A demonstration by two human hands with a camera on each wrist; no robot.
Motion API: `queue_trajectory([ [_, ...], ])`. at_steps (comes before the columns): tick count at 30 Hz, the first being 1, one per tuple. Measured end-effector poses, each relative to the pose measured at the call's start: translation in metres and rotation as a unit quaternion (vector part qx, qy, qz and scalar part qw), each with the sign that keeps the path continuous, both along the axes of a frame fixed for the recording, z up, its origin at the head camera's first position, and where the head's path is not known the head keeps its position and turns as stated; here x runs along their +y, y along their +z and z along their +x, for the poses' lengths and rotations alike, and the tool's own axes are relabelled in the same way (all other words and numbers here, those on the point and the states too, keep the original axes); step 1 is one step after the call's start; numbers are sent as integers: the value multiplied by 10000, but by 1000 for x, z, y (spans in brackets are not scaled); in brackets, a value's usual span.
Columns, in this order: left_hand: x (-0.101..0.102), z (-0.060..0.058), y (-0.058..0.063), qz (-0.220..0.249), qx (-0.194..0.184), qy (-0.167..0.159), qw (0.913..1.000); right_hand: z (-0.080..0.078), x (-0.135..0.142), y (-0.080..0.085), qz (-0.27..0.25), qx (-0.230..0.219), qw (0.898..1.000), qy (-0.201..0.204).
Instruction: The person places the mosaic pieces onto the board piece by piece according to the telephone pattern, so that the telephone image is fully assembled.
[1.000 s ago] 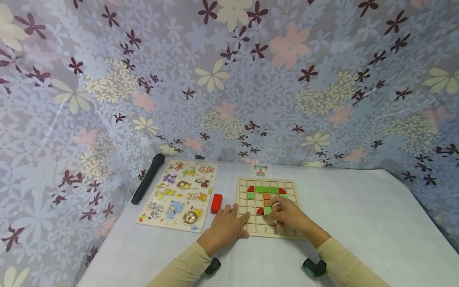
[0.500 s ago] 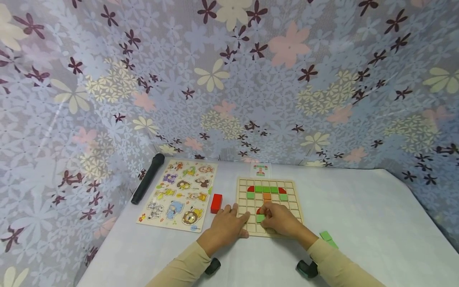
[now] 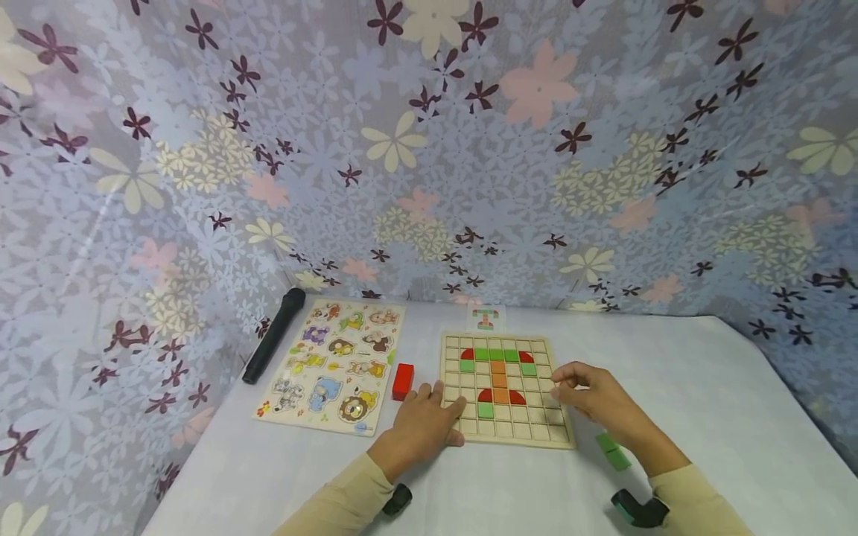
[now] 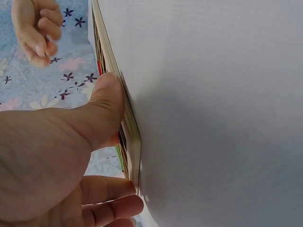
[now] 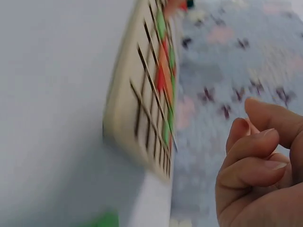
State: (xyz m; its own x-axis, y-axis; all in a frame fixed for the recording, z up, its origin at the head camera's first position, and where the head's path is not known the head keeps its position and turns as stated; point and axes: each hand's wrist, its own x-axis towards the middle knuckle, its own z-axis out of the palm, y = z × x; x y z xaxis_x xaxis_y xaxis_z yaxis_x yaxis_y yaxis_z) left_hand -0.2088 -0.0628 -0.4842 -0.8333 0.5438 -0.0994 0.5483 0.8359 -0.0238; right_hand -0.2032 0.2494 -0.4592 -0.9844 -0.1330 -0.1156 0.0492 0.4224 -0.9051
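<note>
A wooden grid board point(image 3: 536, 432) lies on the table, with green, red and orange tiles set in its cells. Orange tiles point(image 3: 499, 380) form a column down its middle, and a green tile point(image 3: 485, 410) sits below the lower left red tile point(image 3: 485, 396). My left hand point(image 3: 422, 420) rests at the board's left edge, its thumb point(image 4: 106, 97) touching the rim in the left wrist view. My right hand point(image 3: 596, 394) hovers by the board's right edge, fingers loosely curled with nothing between them. Two green tiles point(image 3: 613, 452) lie on the table below that hand.
A picture card point(image 3: 485, 318) with a matching pattern lies behind the board. Left of it are a red block point(image 3: 403, 382), an animal puzzle board point(image 3: 328, 365) and a black microphone point(image 3: 273, 336). Floral cloth point(image 3: 429, 186) hangs behind the table.
A green tile that my right hand held is now in the board's lower left cell. The right hand has moved right, off the board; the left hand stays put.
</note>
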Motion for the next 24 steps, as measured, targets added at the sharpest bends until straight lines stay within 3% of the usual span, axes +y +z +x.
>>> queue_trajectory([
  [3, 0, 1, 2, 43, -81, 6, 10000, 10, 26, 2, -295, -89, 9991, -287],
  [7, 0, 2, 3, 37, -103, 29, 9999, 22, 51, -5, -317, -210, 9976, -579],
  [12, 0, 3, 3, 108, -154, 43, 9998, 34, 73, -17, -236, -484, 9968, -595],
  [24, -1, 1, -1, 77, 8, -15, 10000, 41, 81, -32, 357, -1017, 9930, -476],
])
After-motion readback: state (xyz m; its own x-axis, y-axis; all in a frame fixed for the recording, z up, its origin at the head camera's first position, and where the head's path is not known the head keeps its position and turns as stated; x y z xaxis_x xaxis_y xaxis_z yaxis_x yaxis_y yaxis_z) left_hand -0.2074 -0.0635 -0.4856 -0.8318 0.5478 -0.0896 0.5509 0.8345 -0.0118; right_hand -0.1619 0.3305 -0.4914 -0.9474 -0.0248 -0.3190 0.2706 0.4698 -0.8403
